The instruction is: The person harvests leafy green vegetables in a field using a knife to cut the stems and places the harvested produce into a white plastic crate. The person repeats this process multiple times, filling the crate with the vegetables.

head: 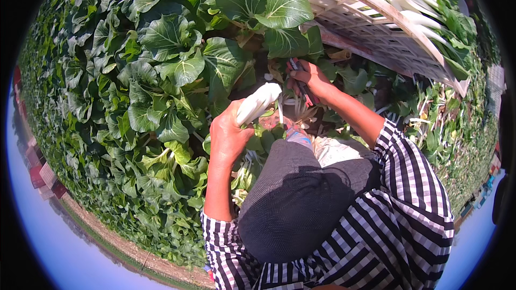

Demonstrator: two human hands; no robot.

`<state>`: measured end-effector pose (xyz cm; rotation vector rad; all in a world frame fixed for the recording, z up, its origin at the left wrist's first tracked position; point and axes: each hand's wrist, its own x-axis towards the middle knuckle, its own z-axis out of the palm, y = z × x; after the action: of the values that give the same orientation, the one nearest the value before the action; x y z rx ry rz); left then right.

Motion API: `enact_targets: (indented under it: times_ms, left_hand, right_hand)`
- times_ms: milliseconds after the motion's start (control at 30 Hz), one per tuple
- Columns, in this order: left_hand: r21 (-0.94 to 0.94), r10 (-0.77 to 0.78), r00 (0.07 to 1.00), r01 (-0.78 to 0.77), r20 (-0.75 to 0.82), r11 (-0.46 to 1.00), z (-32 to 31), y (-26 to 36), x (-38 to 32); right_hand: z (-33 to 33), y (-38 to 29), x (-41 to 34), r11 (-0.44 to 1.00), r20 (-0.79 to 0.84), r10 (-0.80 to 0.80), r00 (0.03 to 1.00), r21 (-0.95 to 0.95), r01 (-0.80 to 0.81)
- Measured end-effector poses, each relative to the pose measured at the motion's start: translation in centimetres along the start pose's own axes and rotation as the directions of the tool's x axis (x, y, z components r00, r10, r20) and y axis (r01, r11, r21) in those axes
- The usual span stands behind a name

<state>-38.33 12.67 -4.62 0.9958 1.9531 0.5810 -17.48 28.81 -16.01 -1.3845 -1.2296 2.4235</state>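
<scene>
My left hand (230, 129) is closed around a bok choy head (259, 104), its white stalks and cut base pointing up and to the right. The leaves of this head seem to hang below the fist, partly hidden. My right hand (309, 78) grips a cutting tool with a dark and red handle (301, 82), close to the soil and right of the bok choy; its blade cannot be made out. Growing bok choy plants (242, 0) with broad green leaves stand just beyond both hands.
A white plastic crate (375, 44) at the upper right holds several bok choy heads (419, 4), bases facing left. Dense rows of growing bok choy (100, 88) cover the left side. Trimmed leaves and stalks (427, 123) litter the ground at right. A white sack (334, 151) lies by my knees.
</scene>
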Motion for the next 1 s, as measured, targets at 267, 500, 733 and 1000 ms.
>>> enact_targets:
  times_ms: [267,500,733,1000]
  left_hand:
    - [-0.24,-0.176,0.979,0.197,0.106,0.951,-0.5,1.8,3.8]
    - [-0.204,-0.263,0.959,0.279,0.101,0.938,4.1,-2.5,1.4]
    - [0.428,-0.12,0.991,0.135,-0.063,0.893,2.8,1.3,1.8]
    - [0.725,0.581,0.677,-0.658,0.452,0.203,3.7,8.3,12.1]
  right_hand:
    - [2.3,-0.9,-3.4,0.94,-0.17,-0.144,0.975,0.285,0.189]
    - [5.1,0.5,-1.5,0.922,-0.142,-0.318,0.938,0.183,0.34]
    - [2.2,2.1,-1.8,0.993,-0.064,-0.1,0.993,-0.067,0.096]
    - [-1.9,4.7,1.3,0.842,-0.136,-0.314,0.94,-0.496,0.209]
